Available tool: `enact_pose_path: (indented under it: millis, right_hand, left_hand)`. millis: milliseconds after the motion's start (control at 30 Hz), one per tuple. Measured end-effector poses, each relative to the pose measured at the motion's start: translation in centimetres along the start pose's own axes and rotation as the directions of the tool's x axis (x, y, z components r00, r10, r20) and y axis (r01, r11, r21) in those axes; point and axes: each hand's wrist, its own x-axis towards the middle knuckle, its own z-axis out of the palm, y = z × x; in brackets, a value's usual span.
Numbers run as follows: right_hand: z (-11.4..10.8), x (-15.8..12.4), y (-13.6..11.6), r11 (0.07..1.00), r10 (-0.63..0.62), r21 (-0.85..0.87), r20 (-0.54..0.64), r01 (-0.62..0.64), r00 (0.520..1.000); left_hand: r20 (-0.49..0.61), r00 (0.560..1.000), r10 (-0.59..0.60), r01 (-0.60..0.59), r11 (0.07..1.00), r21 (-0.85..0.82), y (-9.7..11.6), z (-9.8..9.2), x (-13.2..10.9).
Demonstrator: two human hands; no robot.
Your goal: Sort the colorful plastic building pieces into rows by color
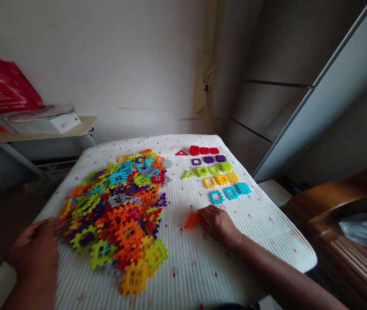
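My right hand (219, 224) is closed on an orange triangular interlocking piece (192, 220), low over the padded cover, and its fingertips hide one end of the piece. At the left edge of a big heap of mixed interlocking plastic pieces (128, 234) is my left hand (36, 247). Its fingers are blurred and bent toward the heap, so their grip does not show. Beyond my right hand lie sorted rows: blue pieces (231, 192), yellow pieces (222, 179), green pieces (202, 171), purple pieces (208, 159) and red pieces (204, 150).
A white ribbed, dotted cover (186, 275) lies under everything. At left stands a shelf (88, 122) with a red bag (7, 86) and a white box (46, 122). A wardrobe (277, 107) and a carved wooden piece of furniture (348, 241) border the right side.
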Motion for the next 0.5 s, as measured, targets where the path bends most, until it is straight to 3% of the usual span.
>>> enact_pose_path:
  millis: [200,500]
  right_hand:
    - [0.3,0.2,-0.2,0.997,-0.034,-0.069,0.011,0.035,0.999]
    - [1.2,0.3,-0.2,0.994,-0.065,-0.089,0.0,0.064,0.998]
  left_hand:
    - [-0.025,1.0,0.007,-0.006,0.998,0.062,0.2,0.1,-0.3]
    - [0.007,0.993,0.12,-0.12,0.993,-0.016,-1.9,0.2,2.0]
